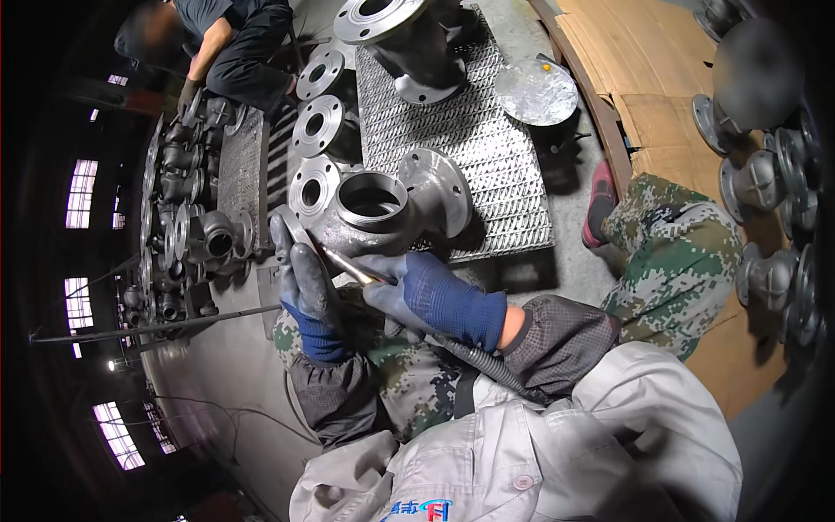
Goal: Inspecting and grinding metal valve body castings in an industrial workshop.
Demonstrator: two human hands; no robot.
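A grey cast-metal valve body lies in front of me, its round threaded-looking neck facing up and a flange at each end. My left hand, in a grey-and-blue glove, is closed around the edge of its near left flange. In my right hand, gloved alike, is a slim metal grinder handpiece. Its tip points at the valve body beside that flange; whether it touches cannot be made out. A dark ribbed hose runs back from under my right hand along the forearm.
Under the valve body is a textured metal plate. More flanged castings stand beyond and at left. A round metal disc lies at the plate's right. Cardboard with castings lies further right. Another person crouches at upper left.
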